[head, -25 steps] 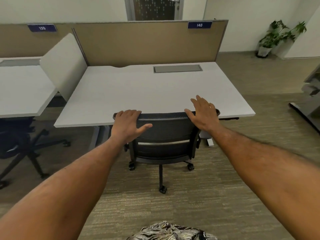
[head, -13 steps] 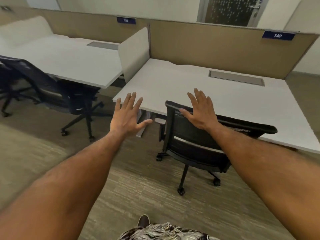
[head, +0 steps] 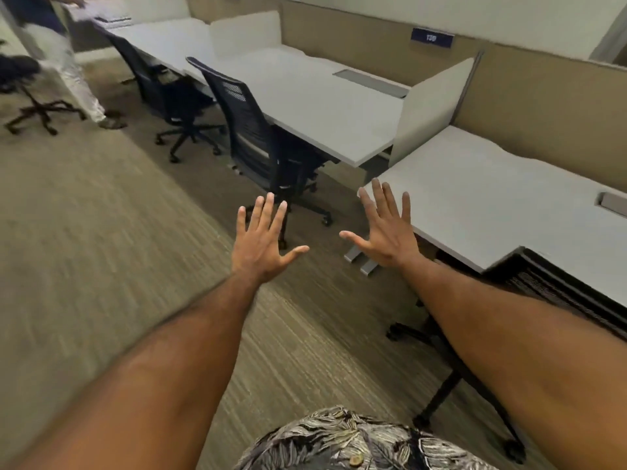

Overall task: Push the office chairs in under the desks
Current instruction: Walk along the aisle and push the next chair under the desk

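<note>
two hands up in mid-frame, both empty, palms down, fingers spread wide: left hand (head: 261,242), right hand (head: 386,232). neither touches anything; carpet (head: 84,249) lies below them.

near chair (head: 556,286) at right: mesh back right at the near desk (head: 475,201) edge, seat under the top, base and casters showing on the floor behind the right forearm.

middle chair (head: 258,130): just beyond the left hand, back standing clear of the middle desk (head: 305,93), seat partly under the edge, turned at an angle.

far chair (head: 159,83): further left along the row, seat also only partly under its desk.

a white divider (head: 431,106) stands between near and middle desks. far left: another person's legs (head: 68,62), blurred, beside a stool (head: 30,96).
</note>
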`<state>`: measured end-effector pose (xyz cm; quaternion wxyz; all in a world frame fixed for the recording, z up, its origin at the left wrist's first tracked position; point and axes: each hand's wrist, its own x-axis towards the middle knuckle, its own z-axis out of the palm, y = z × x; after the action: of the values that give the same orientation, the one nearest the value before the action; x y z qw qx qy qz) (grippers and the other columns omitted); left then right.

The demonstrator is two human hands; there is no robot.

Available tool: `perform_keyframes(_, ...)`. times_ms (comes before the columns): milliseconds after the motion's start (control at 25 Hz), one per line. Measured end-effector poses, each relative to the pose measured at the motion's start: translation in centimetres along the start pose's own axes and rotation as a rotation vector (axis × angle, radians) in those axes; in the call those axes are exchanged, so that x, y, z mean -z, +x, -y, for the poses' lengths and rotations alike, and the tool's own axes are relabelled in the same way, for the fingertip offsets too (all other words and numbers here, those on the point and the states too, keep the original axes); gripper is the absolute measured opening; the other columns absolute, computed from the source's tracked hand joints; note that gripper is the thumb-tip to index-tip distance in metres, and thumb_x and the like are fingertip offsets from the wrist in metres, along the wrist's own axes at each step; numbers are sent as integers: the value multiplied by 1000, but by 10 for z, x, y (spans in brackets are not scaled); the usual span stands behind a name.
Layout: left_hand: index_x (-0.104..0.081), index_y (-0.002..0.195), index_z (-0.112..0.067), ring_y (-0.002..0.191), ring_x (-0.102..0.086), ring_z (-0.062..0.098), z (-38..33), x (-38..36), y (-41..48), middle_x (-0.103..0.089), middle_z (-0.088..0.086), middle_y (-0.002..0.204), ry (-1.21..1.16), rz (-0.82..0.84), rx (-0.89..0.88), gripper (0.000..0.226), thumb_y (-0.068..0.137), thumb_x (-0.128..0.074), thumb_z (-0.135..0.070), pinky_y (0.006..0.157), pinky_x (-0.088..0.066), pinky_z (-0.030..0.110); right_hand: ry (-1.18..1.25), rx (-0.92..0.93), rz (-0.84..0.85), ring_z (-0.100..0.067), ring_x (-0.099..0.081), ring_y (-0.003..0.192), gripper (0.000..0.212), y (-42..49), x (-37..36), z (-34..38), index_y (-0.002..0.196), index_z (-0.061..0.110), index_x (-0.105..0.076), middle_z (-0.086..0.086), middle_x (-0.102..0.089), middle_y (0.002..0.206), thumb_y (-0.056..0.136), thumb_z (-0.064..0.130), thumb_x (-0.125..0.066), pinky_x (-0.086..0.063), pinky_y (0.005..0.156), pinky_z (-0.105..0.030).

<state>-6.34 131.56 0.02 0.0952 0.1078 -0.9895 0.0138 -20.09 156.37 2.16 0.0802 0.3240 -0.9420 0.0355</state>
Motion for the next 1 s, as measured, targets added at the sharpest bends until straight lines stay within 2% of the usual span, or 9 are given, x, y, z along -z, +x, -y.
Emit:
perform_keyframes(200, -1, 165, -17, 158, 11, 27, 84, -24, -10, 8, 12, 172, -5, 56, 142, 107, 85, -15, -87, 126, 9, 55, 46, 150, 84, -26, 19, 155, 102, 63, -46, 91, 163, 24, 3, -8, 16, 170, 87, 88, -18, 20, 119, -56)
perform_keyframes(440, 8, 163, -17, 158, 14, 28, 149, -68, -7, 13, 13, 172, 40, 155, 309, 105, 87, -11, -86, 126, 9, 55, 74, 287, 219, -26, 20, 155, 104, 142, -115, 140, 163, 25, 7, -9, 19, 169, 83, 88, -13, 21, 118, -56)
perform_keyframes(640, 6, 164, -18, 158, 15, 26, 210, -85, 53, 12, 11, 172, 28, 156, 480, 105, 86, -11, -86, 126, 10, 55, 85, 447, 241, -25, 22, 154, 102, 258, -157, 177, 162, 24, 9, -9, 19, 169, 86, 87, -14, 20, 120, -57)
perform_keyframes(840, 1, 164, -17, 158, 13, 26, 250, -90, 121, 8, 12, 172, -15, 113, 671, 107, 86, -14, -87, 126, 8, 54, 137, 587, 249, -23, 25, 153, 102, 367, -165, 205, 162, 25, 11, -7, 22, 168, 85, 88, -9, 27, 116, -51)
perform_keyframes(1000, 3, 164, -17, 158, 11, 26, 276, -106, 169, 7, 11, 173, 9, 149, 713, 107, 85, -8, -88, 127, 7, 53, 157, 620, 286, -23, 24, 154, 99, 437, -176, 230, 161, 24, 12, -7, 22, 168, 87, 85, -13, 25, 116, -51)
